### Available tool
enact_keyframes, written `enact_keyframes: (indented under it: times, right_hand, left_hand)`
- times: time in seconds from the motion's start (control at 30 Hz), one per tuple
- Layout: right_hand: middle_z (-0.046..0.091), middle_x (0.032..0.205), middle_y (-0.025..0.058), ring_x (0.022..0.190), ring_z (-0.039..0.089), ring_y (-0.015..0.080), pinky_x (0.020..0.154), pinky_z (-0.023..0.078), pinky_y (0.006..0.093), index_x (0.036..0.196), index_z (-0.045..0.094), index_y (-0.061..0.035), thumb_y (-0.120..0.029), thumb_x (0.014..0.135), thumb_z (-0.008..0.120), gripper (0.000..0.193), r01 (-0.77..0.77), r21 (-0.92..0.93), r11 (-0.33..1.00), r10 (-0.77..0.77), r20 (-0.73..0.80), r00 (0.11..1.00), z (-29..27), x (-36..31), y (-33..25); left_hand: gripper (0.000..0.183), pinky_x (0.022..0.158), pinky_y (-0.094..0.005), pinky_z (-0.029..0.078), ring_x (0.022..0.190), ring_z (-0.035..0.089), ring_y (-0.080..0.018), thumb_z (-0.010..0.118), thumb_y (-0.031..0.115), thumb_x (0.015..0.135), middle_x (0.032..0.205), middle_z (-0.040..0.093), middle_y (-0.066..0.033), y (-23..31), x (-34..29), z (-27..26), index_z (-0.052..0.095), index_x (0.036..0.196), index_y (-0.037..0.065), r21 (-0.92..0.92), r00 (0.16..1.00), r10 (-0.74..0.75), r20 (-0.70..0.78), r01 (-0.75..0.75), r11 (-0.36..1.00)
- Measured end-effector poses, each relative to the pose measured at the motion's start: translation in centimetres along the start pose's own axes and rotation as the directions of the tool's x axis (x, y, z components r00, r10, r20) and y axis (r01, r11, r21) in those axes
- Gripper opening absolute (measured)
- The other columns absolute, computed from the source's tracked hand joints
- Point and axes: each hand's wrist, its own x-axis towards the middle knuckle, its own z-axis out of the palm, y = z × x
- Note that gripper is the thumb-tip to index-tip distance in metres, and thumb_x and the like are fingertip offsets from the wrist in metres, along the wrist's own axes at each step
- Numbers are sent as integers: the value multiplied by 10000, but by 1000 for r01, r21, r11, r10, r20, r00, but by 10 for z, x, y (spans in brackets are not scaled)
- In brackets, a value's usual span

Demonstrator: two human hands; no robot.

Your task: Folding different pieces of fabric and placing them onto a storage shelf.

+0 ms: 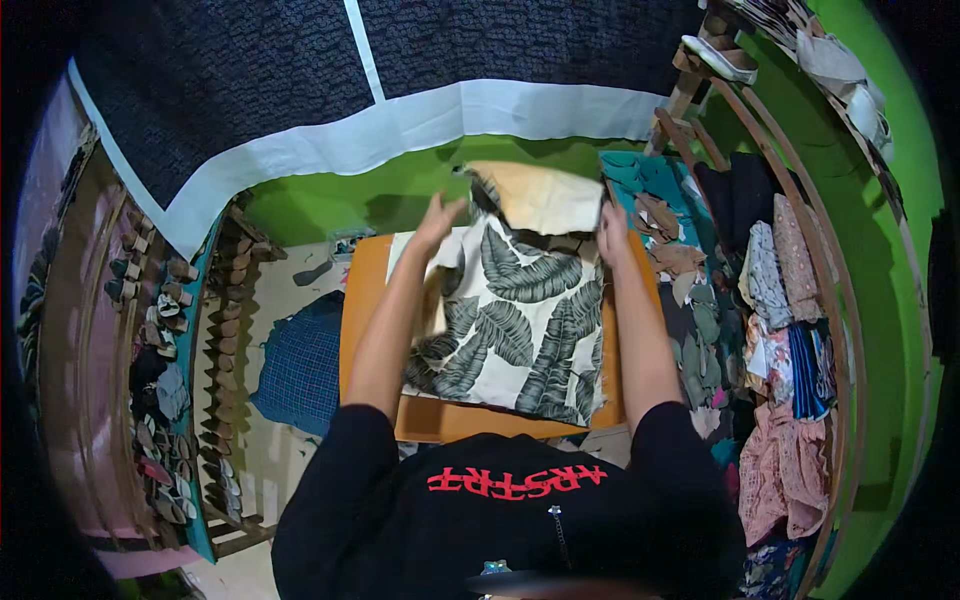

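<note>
A white cloth with large dark grey leaf prints lies spread over an orange board or tabletop in front of me. Its far end is lifted and turned over, showing a plain cream underside. My right hand pinches the cloth's right edge near that raised flap. At the far left side, my left hand has its thumb and fingers apart, beside the flap and seemingly not gripping it. Below my left forearm, part of the cloth's left edge is folded and blurred.
To the left, a dark blue checked cloth lies on the floor by a wooden rack of shoes. At right, a wooden rack holds folded clothes and a pink garment. Dark curtains with white borders hang at the back.
</note>
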Motion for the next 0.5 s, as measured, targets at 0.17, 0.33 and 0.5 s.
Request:
enact_keyframes:
  times: [0.17,0.33,0.5]
  right_hand:
    - [494,1028,71,829,526,192,688,438,257,1143,380,-64,-282,797,525,435,-547,-380,746,509,-203,836,26,-122,31]
    - [472,1057,121,902,502,217,751,422,304,1069,438,1,-106,744,565,365,-111,-746,657,120,-42,992,-29,-177,62]
    - [380,1108,147,1080,306,325,909,251,434,1081,438,-59,-193,697,621,446,-94,-992,84,22,-92,996,5,-238,17]
  left_hand:
    - [709,801,-351,403,926,528,-294,651,413,663,1047,521,-181,-121,-99,-47,375,1185,21,314,999,12,34,-22,949]
    - [920,962,-403,256,1173,256,-381,759,334,491,1315,211,-163,-128,-168,-29,297,1240,67,805,970,183,-162,23,593]
    - [685,793,-365,396,949,482,-318,672,118,610,1055,447,-192,-131,-186,-46,323,1197,56,551,833,109,-542,255,795]
